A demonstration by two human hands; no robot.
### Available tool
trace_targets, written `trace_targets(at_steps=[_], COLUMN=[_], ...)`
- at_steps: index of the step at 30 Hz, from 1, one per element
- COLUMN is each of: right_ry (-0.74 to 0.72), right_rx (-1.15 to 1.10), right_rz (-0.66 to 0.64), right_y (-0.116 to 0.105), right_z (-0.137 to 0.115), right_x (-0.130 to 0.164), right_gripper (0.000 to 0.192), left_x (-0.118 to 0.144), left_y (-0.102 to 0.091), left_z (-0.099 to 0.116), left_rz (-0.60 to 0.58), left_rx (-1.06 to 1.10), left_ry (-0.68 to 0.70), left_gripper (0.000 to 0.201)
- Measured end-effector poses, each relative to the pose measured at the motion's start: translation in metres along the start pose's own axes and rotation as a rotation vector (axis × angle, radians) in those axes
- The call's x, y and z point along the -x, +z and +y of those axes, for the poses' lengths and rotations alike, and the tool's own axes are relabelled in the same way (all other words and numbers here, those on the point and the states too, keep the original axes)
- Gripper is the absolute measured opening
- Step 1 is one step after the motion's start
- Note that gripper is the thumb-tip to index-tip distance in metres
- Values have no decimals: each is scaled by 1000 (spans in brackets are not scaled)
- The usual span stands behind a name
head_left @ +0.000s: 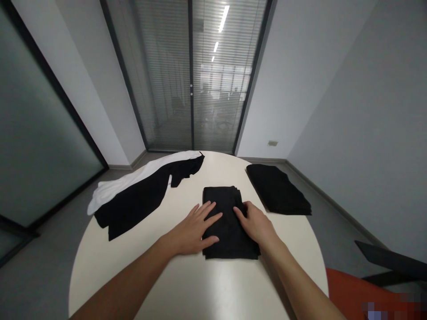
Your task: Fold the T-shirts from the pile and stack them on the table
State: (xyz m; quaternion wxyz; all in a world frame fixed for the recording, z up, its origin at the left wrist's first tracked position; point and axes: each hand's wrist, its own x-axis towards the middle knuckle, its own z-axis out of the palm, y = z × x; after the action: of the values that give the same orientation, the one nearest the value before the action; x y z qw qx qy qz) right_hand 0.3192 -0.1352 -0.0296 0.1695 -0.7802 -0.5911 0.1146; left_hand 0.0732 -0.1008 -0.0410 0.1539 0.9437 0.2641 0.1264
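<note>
Hands are laid flat on the folded black garment (230,224) at the middle of the round white table (187,284). The left hand (195,231) is spread wide, palm down, its fingers resting across the garment's left edge with the heel of the hand on bare tabletop. The right hand (255,222) is pressed onto the right side of the cloth, fingers close together and slightly curled at the fold; nothing is pinched or lifted by either hand.

Risk is judged to sit in the stacked layers: several edges are visible at the far right corner of the garment, and an uneven push from one side could slide the upper layers off the lower ones and undo the fold. The tabletop looks smooth and glossy, so the whole bundle could also be skated toward the near rim if it is pressed forward rather than straight down.

Off to the right, a second folded black stack (278,189) is seen near the table's edge, well apart from the hands. On the left, a loose black garment (140,200) is spread out, with a white garment (133,180) lying beside and partly under it, both reaching the rim.

Beyond the table, grey walls, a glass door with blinds (196,75) and a grey floor are shown; an orange seat (353,291) is glimpsed at the lower right.
</note>
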Motion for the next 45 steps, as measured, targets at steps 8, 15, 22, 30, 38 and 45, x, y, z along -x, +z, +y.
trace_targets(at_steps=[8, 15, 22, 30, 38, 45], right_ry=[-78, -57, -113, -203, -57, 73], right_rx=[-173, -168, -125, -97, 37, 268], right_rz=[79, 191, 332, 363, 320, 189], right_y=[3, -30, -77, -119, -144, -109], right_z=[14, 33, 42, 54, 125, 176], right_x=[-10, -42, -86, -135, -189, -181], right_gripper=[21, 26, 48, 46, 51, 53], left_x=[4, 7, 7, 6, 7, 6], left_y=[-1, 10, 12, 9, 14, 10], left_z=[-29, -54, -53, -53, -57, -54], left_rz=[63, 61, 58, 31, 58, 27], left_rx=[-45, -76, -74, -63, -75, -73], left_ry=[-82, -161, -153, -180, -156, -186], left_gripper=[60, 60, 60, 60, 58, 59])
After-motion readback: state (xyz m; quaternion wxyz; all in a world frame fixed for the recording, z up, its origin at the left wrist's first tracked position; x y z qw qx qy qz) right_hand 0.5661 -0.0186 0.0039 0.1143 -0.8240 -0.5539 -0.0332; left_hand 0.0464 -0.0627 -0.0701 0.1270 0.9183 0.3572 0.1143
